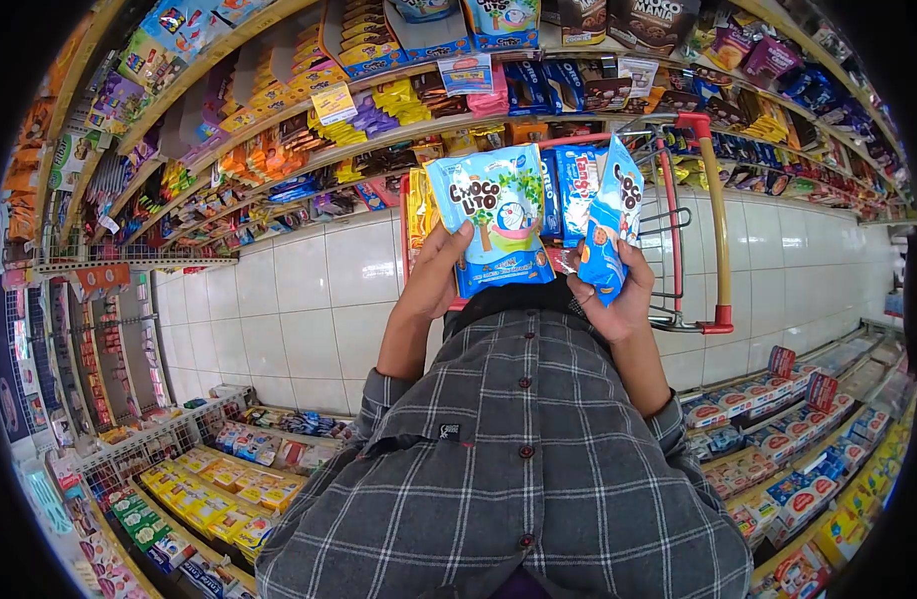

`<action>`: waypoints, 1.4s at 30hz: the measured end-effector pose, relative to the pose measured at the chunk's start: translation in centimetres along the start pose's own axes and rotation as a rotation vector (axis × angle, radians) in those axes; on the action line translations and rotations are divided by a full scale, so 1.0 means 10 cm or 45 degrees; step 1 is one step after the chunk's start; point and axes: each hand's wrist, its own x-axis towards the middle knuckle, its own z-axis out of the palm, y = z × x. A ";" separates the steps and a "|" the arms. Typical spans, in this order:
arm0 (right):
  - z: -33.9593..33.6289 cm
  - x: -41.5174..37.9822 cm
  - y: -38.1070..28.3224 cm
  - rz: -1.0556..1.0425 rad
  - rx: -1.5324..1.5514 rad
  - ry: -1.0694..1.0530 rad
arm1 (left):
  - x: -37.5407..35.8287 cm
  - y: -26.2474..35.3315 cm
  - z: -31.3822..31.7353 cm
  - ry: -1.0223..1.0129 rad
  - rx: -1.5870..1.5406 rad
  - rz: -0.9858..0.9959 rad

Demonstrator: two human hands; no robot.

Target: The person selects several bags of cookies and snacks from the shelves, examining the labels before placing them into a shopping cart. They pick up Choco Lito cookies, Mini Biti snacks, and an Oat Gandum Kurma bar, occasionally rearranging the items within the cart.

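My left hand (436, 268) is closed on the left edge of a light blue Choco Lito snack pouch (500, 215), its thumb on the front and the printed face turned toward me. In my right hand (618, 295) is a second, blue-and-white Choco Lito pouch (610, 225), tilted and seen partly from its side. Both pouches are held up in front of my body, above a shopping cart. Behind them in the cart, a Tango pack (577, 190), a blue Oreo pack (550, 195) and yellow packets (421, 215) show in part.
The cart's yellow handle with red corners (721, 230) lies to the right. Shelves of biscuits and snacks (398, 100) curve across the front. Lower racks of boxed goods (219, 489) stand at both sides behind me. Between them runs a white tiled floor (289, 290).
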 end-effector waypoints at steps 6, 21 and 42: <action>-0.12 0.03 -0.02 0.027 0.043 -0.068 | 0.01 0.01 0.01 -0.014 -0.011 0.020; -0.05 0.10 0.00 -0.047 -0.395 0.228 | 0.14 -0.09 -0.06 0.123 0.196 0.039; -1.67 0.02 0.04 0.097 -1.492 0.754 | -0.04 -0.78 -0.72 0.358 0.385 -0.193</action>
